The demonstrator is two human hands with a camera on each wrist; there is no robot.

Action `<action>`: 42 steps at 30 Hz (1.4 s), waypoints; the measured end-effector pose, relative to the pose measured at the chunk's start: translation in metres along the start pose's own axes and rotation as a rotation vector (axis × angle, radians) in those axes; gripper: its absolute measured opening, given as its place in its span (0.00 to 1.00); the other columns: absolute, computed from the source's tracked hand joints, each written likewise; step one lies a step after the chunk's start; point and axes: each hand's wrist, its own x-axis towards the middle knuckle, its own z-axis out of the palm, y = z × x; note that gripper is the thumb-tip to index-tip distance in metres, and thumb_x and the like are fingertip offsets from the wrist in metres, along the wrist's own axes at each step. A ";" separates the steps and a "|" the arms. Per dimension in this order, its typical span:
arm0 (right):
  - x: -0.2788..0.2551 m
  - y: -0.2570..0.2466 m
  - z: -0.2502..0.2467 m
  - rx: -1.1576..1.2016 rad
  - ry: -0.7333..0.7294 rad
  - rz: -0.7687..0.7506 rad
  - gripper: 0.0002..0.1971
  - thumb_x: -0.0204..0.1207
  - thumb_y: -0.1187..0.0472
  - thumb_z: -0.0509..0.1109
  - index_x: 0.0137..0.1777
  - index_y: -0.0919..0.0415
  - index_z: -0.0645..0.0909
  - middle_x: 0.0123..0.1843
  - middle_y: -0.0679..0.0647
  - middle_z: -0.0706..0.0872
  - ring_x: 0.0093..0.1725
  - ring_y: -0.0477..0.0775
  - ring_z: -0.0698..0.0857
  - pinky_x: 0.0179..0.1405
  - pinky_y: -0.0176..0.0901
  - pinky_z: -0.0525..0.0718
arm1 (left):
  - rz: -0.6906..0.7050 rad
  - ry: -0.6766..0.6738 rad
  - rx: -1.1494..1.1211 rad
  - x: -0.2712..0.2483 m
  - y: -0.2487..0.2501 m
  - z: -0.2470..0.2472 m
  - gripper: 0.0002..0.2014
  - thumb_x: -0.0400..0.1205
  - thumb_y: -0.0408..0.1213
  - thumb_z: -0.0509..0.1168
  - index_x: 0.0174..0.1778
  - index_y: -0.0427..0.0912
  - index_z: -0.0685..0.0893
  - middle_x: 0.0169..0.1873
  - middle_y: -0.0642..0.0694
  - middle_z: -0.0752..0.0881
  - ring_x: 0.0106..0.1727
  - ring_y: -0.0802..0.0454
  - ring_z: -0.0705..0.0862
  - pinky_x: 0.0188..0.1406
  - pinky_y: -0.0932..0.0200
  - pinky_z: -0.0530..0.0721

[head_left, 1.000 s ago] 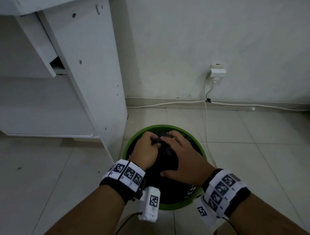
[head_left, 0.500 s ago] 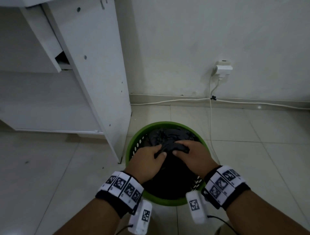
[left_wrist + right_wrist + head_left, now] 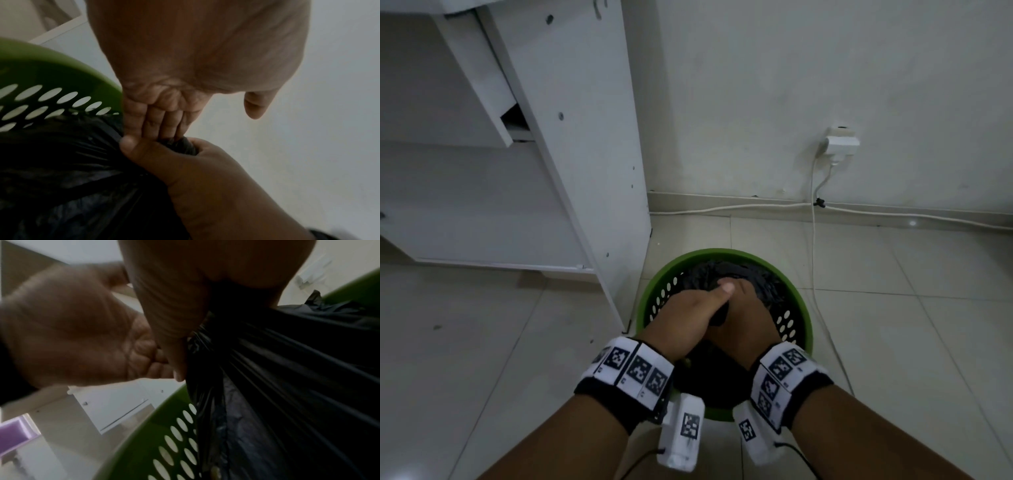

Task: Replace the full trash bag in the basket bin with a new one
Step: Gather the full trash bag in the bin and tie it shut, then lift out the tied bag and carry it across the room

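A green perforated basket bin [image 3: 722, 253] stands on the tiled floor and holds a black trash bag [image 3: 763, 284]. Both hands are over the bin's middle, pressed close together. My left hand [image 3: 695, 311] curls its fingers [image 3: 160, 123] round the bunched neck of the bag, thumb on top. My right hand [image 3: 746, 322] grips the same neck right beside it, partly hidden under the left. In the right wrist view the bag [image 3: 287, 369] stretches taut from my right fist [image 3: 174, 313] down into the bin [image 3: 144, 426].
A white cabinet [image 3: 571, 137] stands just left of the bin, its side panel close to the rim. A wall socket with a plug [image 3: 840, 144] sits behind, and a white cable [image 3: 813, 260] drops to the floor past the bin's right side.
The hands have drawn together from spread on top of the bag to one tight grip on its gathered neck, the left thumb now crossing over the right hand.
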 end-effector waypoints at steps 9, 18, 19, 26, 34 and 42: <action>0.012 0.009 -0.011 0.138 0.021 0.011 0.12 0.78 0.53 0.70 0.57 0.59 0.82 0.52 0.57 0.88 0.51 0.59 0.86 0.51 0.49 0.83 | 0.371 0.215 0.478 -0.030 -0.010 -0.016 0.18 0.84 0.57 0.60 0.58 0.53 0.89 0.48 0.53 0.89 0.50 0.58 0.85 0.53 0.52 0.85; 0.007 0.010 -0.005 0.330 0.163 0.094 0.15 0.77 0.52 0.74 0.58 0.59 0.85 0.54 0.54 0.88 0.55 0.56 0.85 0.51 0.40 0.78 | -0.061 0.164 0.231 -0.055 -0.097 -0.016 0.58 0.58 0.51 0.88 0.78 0.56 0.58 0.62 0.57 0.84 0.63 0.58 0.85 0.52 0.71 0.85; 0.006 0.008 -0.004 0.376 0.181 0.112 0.16 0.77 0.52 0.74 0.59 0.60 0.86 0.56 0.55 0.89 0.56 0.55 0.85 0.54 0.41 0.80 | -0.033 0.198 0.225 -0.053 -0.099 -0.014 0.60 0.55 0.49 0.89 0.78 0.56 0.57 0.62 0.56 0.85 0.62 0.57 0.85 0.51 0.70 0.85; -0.006 0.001 -0.015 0.991 0.237 0.264 0.10 0.74 0.60 0.77 0.55 0.59 0.88 0.50 0.54 0.92 0.50 0.56 0.91 0.54 0.53 0.90 | -0.027 0.183 0.225 -0.041 -0.124 -0.011 0.79 0.40 0.58 0.91 0.83 0.62 0.47 0.67 0.51 0.84 0.69 0.50 0.82 0.62 0.54 0.88; -0.021 -0.017 -0.058 1.249 0.262 0.187 0.13 0.73 0.65 0.78 0.58 0.60 0.87 0.52 0.57 0.92 0.52 0.54 0.91 0.55 0.49 0.90 | -0.091 0.168 0.349 -0.043 -0.115 -0.004 0.88 0.40 0.62 0.87 0.87 0.50 0.34 0.72 0.50 0.83 0.72 0.50 0.82 0.69 0.50 0.84; -0.020 -0.021 -0.117 1.388 0.358 0.152 0.12 0.75 0.68 0.76 0.57 0.65 0.86 0.52 0.62 0.92 0.53 0.62 0.91 0.55 0.53 0.90 | -0.119 0.174 0.365 -0.047 -0.096 0.009 0.84 0.55 0.56 0.88 0.84 0.42 0.23 0.78 0.49 0.76 0.78 0.45 0.76 0.75 0.51 0.76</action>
